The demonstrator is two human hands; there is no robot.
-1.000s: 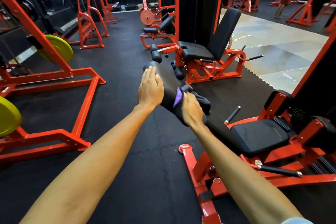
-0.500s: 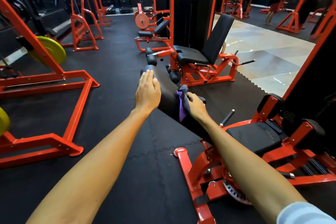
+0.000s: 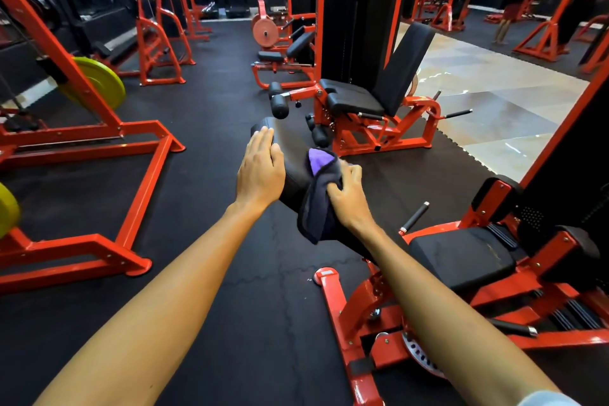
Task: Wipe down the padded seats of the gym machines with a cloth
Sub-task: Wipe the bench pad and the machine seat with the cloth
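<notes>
The pad (image 3: 294, 175), pressed under the flat left hand (image 3: 262, 171), is being wiped with a cloth (image 3: 314, 204) gripped by the right hand (image 3: 348, 196); the 4 o'clock seat (image 3: 461, 257) likely follows.

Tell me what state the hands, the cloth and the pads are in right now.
Left hand: open, resting flat on the tilted pad.
Right hand: grips the cloth against the pad.
Cloth: bunched, hanging over the pad's side.
Tilted pad: raised at an angle, both hands on it.
Seat: level, untouched.
</notes>
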